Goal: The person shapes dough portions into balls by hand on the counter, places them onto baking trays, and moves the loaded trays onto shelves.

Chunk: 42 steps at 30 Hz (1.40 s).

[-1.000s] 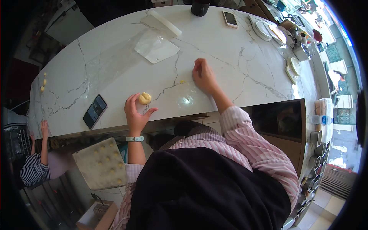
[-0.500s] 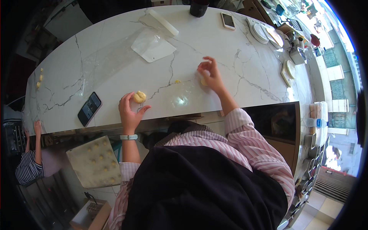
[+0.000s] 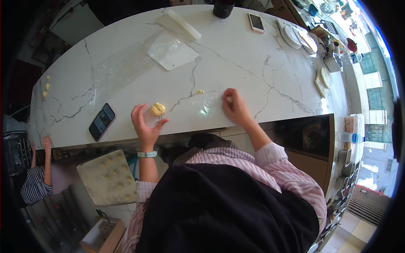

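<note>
My left hand (image 3: 144,125) is open at the table's near edge, thumb and fingers apart. Just beyond its thumb and fingertips sits a yellow lump of dough (image 3: 157,109), which it does not grip. My right hand (image 3: 237,108) is curled closed over the marble-patterned table (image 3: 240,63). A pale bit of dough (image 3: 229,99) shows between its fingers, mostly covered by them. Between the hands lie a small yellow scrap of dough (image 3: 200,91) and a shiny clear plastic sheet (image 3: 203,107) flat on the table.
A phone (image 3: 101,122) lies left of my left hand. Farther back are a white scraper (image 3: 173,55), a white rolling pin (image 3: 183,24), a dark cup (image 3: 223,8), another phone (image 3: 256,22) and scales (image 3: 323,80). A tray of dough balls (image 3: 107,179) stands low left, near another person (image 3: 37,183).
My right hand has come down toward the table's near edge, and its fingers have closed around the bit of dough. My left hand stays open beside the larger lump.
</note>
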{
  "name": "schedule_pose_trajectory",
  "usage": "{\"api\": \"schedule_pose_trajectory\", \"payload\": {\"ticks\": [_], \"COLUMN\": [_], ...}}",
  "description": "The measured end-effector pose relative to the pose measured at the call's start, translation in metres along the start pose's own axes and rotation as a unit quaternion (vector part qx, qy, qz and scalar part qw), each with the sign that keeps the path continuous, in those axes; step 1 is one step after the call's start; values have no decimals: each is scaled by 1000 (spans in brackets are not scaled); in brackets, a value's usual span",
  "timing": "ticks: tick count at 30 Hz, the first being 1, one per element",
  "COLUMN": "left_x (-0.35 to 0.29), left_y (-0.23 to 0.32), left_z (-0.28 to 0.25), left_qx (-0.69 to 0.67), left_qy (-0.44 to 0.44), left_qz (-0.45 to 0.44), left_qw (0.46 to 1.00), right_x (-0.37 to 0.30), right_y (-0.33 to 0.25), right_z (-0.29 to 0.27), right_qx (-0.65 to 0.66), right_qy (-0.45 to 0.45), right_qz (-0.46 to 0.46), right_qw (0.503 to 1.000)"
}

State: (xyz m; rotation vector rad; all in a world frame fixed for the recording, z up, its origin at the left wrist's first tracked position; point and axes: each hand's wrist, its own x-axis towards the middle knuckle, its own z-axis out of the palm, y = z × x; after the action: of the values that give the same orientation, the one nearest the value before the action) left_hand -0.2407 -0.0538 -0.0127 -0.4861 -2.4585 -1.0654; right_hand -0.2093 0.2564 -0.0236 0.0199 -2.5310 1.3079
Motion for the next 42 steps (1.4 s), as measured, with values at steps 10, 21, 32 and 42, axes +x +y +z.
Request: {"api": "schedule_pose_trajectory", "payload": {"ticks": [10, 21, 32, 42], "left_x": [34, 66, 37, -60], "left_y": [112, 105, -19, -53], "left_z": [99, 143, -43, -75], "left_qx": [-249, -202, -424, -488], "left_qy": [-105, -210, 225, 340], "left_qz": [2, 174, -288, -386], "left_qw": [963, 940, 828, 705], "right_x": [41, -13, -4, -3], "right_y": [-13, 13, -46, -35], "right_z": [21, -40, 34, -12], "right_qx": [-9, 332, -257, -220], "right_qy": [43, 210, -80, -68], "right_qz": [87, 148, -51, 43], "right_qw": [995, 908, 962, 972]}}
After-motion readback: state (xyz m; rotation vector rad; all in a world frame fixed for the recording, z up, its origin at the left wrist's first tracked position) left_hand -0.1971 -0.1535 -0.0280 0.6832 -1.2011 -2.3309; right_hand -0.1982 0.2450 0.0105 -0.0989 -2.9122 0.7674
